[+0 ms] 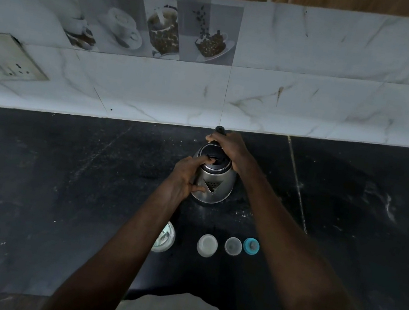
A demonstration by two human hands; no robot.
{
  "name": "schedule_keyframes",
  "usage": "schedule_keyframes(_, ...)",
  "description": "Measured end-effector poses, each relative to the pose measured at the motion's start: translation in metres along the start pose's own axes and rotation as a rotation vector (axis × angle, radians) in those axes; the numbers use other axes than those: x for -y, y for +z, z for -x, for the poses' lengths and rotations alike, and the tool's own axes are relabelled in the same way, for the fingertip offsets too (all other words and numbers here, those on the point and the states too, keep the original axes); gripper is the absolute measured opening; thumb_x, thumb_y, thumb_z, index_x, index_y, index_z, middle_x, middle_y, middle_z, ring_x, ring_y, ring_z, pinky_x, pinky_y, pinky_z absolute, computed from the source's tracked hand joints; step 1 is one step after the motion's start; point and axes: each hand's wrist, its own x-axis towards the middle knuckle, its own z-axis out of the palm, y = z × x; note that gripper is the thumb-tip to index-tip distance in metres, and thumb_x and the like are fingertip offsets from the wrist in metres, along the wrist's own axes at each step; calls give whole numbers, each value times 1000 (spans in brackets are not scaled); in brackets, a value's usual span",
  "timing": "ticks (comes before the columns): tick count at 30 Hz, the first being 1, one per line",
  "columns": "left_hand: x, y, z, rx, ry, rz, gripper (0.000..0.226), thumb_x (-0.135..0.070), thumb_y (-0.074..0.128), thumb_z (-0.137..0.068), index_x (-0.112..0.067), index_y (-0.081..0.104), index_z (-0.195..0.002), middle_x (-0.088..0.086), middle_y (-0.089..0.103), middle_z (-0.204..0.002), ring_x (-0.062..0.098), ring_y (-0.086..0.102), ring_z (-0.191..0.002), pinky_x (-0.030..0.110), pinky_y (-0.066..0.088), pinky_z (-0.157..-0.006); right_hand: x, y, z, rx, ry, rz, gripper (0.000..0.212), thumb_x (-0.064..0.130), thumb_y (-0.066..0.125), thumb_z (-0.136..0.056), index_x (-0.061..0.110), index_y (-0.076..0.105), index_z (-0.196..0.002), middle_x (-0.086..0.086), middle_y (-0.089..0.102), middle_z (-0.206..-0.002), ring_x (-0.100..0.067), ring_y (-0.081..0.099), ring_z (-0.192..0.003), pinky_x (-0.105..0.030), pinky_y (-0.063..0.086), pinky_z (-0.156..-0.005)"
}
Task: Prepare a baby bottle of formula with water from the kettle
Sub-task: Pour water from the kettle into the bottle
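Marble-veined wall tiles back a dark stone surface (pixel 59 185), with a socket plate (pixel 4 58) on the wall at far left; a steel kettle (pixel 216 183) stands near the wall, spout toward the camera; the right hand (pixel 228 148) is wrapped round its black handle (pixel 220 130) at the far side; the left hand (pixel 186 176) has fingers on the black lid (pixel 215 158) and thumb against the body; nearer the edge sit a jar (pixel 165 237), partly hidden by the left forearm, an open clear bottle (pixel 207 245), a clear cap (pixel 233 245) and a teal teat ring (pixel 251 246), the last two just beside each other.
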Motion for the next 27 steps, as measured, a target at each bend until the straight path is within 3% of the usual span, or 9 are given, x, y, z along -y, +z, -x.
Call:
schedule_keyframes(4,-5,2,-6,15,-29,-26,55,-28,83,-77,-11,70,-127,11,73,-128,31,65,-121,37,58,-60,-2,-3,-5,-8,7,-17,34,27,82,-82,0,81,-103,-19,80,-103,-28,78,-95,-47,60,-95)
schedule_keyframes(8,-10,3,-8,17,-48,-34,53,-26,83,-78,-12,70,-127,9,73,-125,31,64,-119,44,60,-74,-2,-3,-11,-6,25,-23,37,27,81,-81,-1,80,-106,-19,80,-106,-34,77,-103,-50,59,-98)
schedule_keyframes(13,-11,2,-11,20,-73,-25,50,-25,82,-78,-12,72,-126,11,70,-133,32,61,-127,47,56,-82,-3,-2,-15,-19,52,-50,39,26,84,-79,-2,79,-105,-19,80,-104,-24,76,-84,-35,59,-81)
schedule_keyframes(19,-13,0,-9,25,-73,-20,52,-25,81,-80,-12,71,-128,11,68,-137,32,59,-130,47,56,-84,-2,0,-15,-6,53,-81,34,24,84,-79,-1,81,-102,-11,79,-90,-20,73,-78,-34,57,-78)
schedule_keyframes(24,-18,-11,-7,23,-52,-15,51,-27,81,-80,-11,71,-128,8,71,-122,28,64,-115,46,56,-85,3,10,-18,13,44,-68,38,26,84,-79,0,80,-106,-18,80,-106,-30,78,-93,-43,61,-90)
schedule_keyframes(27,-22,-21,-8,10,-44,-3,49,-27,80,-81,-12,71,-127,7,71,-119,27,64,-111,46,58,-87,10,23,-20,31,32,-33,35,28,84,-78,0,79,-98,-17,80,-99,-28,76,-85,-39,59,-79)
